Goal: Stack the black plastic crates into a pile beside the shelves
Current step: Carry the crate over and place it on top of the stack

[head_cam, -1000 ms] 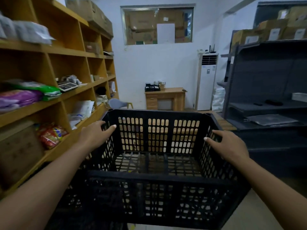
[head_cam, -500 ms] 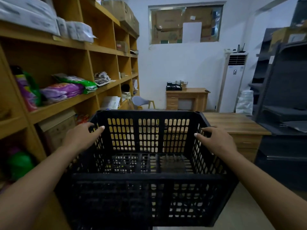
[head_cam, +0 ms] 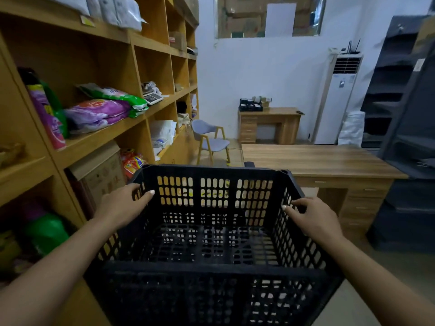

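Note:
A black plastic crate (head_cam: pixel 213 269) with slotted walls fills the lower middle of the head view, empty and held up in front of me. My left hand (head_cam: pixel 122 205) grips its left rim, fingers curled over the top edge. My right hand (head_cam: pixel 310 217) grips the right rim the same way. The wooden shelves (head_cam: pixel 98 137) run along the left, close to the crate's left side. What lies under the crate is hidden.
The shelves hold bags, bottles and a cardboard box (head_cam: pixel 101 170). A wooden desk (head_cam: pixel 322 161) stands ahead on the right, a grey chair (head_cam: pixel 209 137) beyond the crate, dark grey racks (head_cam: pixel 409 114) at the far right, a smaller desk (head_cam: pixel 268 123) at the back wall.
The view has swung left and moved forward along the shelves with the crate. Both hands keep the same grip on the rims; the crate sits lower in view.

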{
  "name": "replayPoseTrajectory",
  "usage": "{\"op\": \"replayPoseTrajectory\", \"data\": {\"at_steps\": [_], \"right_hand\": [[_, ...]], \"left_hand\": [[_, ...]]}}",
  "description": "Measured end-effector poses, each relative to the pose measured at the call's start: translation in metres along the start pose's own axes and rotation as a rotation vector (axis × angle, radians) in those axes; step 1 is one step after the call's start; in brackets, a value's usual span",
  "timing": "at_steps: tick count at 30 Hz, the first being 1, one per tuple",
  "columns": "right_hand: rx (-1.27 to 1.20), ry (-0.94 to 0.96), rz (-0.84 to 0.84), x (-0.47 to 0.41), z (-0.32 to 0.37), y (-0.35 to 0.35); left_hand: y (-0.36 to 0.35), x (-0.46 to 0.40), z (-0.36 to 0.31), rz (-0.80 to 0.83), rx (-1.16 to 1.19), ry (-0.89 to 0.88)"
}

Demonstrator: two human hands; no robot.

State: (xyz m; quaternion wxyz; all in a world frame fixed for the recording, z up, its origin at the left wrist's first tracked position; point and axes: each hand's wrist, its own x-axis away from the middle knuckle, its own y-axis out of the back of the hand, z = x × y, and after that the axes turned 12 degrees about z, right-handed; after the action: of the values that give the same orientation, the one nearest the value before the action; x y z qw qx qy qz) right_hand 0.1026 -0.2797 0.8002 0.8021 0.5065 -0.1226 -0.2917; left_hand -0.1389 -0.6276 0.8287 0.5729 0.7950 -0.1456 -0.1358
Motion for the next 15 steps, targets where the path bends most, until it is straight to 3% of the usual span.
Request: {"op": "replayPoseTrajectory", "data": {"at_steps": [4, 7, 15], "right_hand": [[0.053, -0.027, 0.022, -0.004, 0.004, -0.008], [0.107, -0.04, 0.039, -0.004, 0.004, -0.01], [0.253, -0.021, 0.247, 0.002, -0.003, -0.01]], "left_hand": [[-0.01, -0.006, 0.01, -0.016, 0.006, -0.044], [-0.019, -0.012, 0.015, 0.072, -0.123, 0.015], [-0.028, -0.007, 0.027, 0.166, -0.246, 0.017]]}}
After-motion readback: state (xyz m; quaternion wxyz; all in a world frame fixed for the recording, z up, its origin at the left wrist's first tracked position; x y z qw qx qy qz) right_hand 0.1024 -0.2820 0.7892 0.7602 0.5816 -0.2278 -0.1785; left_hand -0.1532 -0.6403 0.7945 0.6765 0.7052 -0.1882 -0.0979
